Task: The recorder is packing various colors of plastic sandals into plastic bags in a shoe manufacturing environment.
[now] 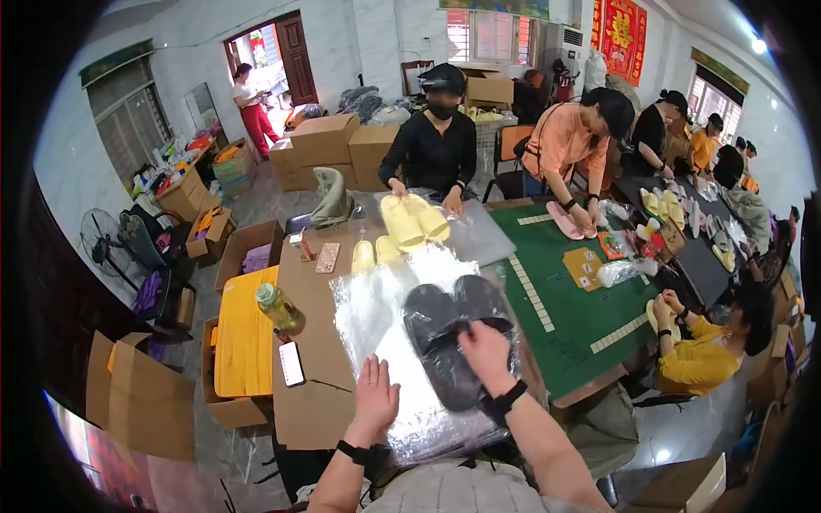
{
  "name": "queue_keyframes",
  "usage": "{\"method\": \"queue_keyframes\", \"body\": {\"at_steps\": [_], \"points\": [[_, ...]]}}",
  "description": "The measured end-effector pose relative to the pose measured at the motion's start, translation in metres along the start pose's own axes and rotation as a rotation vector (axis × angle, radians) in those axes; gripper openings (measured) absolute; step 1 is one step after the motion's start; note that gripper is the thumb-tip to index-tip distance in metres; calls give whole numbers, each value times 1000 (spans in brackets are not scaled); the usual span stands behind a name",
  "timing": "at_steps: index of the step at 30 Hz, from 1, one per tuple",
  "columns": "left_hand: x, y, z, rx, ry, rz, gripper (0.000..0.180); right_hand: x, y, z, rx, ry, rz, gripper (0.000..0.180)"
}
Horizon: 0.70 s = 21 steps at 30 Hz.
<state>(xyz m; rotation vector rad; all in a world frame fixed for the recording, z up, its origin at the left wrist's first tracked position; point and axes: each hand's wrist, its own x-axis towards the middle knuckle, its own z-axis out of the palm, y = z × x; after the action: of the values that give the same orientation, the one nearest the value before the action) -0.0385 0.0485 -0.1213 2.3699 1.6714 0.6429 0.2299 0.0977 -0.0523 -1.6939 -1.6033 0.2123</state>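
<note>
Dark slippers under the right hand, on glossy clear plastic

Item: dark slippers (pixel 448 373), lying at the near right of the brown table (pixel 318 419), on a spread of clear plastic bags (pixel 369 301). A film seems to cover them in part; glare leaves it uncertain whether they sit inside a bag.

Right hand (pixel 486 350): fingers bent, resting on the middle of the slippers. Whether the fingertips grip a slipper, pinch film or merely press cannot be told.

Left hand (pixel 375 400): released, fingers extended, over the left near part of the bags, holding nothing.

Adjacent, left: white phone (pixel 292 365), dark cord (pixel 328 386), green-capped bottle (pixel 280 309), pink phone case (pixel 327 257).

Adjacent, far: yellow slippers (pixel 413 222), handled by a co-worker in black (pixel 438 145).

Adjacent, right: green table (pixel 547 295).

Risks, as judged: the sheets look slick and loosely layered, so a sideways push could slide the slippers or fan the bags toward the near edge. A hard pull with bent fingers could snag and tear thin film. Layers clinging together could make two lift as one. A wide leftward sweep could knock the phone or bottle.
</note>
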Motion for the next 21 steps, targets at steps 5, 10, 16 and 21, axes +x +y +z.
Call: {"method": "queue_keyframes", "body": {"at_steps": [5, 10, 16, 21], "points": [[18, 44, -41, -995, -134, -380, 36, -37, -47, 14, 72, -283, -92, 27], [-7, -8, 2, -27, 53, -89, 52, -46, -38, 40, 59, -224, -114, 27], [2, 5, -4, -13, -65, -52, 63, -28, 9, 29, -82, -38, -56, 27], [-1, 1, -2, -2, -22, -24, 63, -21, 11, 23, -96, -100, 2, 26]]}}
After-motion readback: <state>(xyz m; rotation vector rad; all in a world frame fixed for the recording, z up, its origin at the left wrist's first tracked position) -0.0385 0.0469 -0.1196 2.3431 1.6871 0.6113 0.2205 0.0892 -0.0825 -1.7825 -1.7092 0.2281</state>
